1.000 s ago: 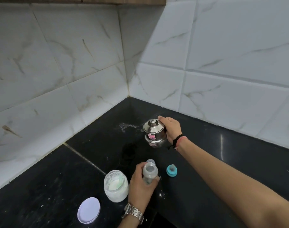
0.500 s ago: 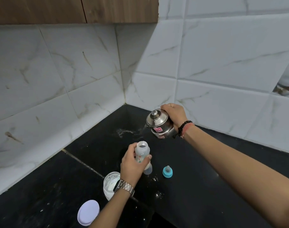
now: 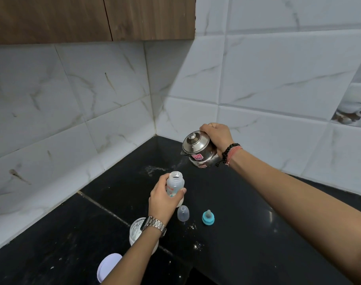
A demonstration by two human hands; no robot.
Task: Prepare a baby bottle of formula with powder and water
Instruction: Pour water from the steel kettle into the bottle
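Head view: left hand [image 3: 164,199] gripped the open baby bottle [image 3: 175,183] upright above the black counter [image 3: 247,233], its clear cap [image 3: 183,213] and blue nipple ring [image 3: 208,217] lying just beside; up right, right hand [image 3: 217,136] held a steel kettle [image 3: 198,149] tilted, spout toward the bottle, apart from it.

You have two hands in view, the left hand [image 3: 163,199] and the right hand [image 3: 216,135]. You see one baby bottle [image 3: 175,185], one steel kettle [image 3: 199,150], one clear bottle cap [image 3: 183,213], one blue teat ring [image 3: 208,217], one powder jar [image 3: 137,230] and one white jar lid [image 3: 107,266]. There is one wristwatch [image 3: 154,224], and one black counter [image 3: 237,233] carries the loose pieces.
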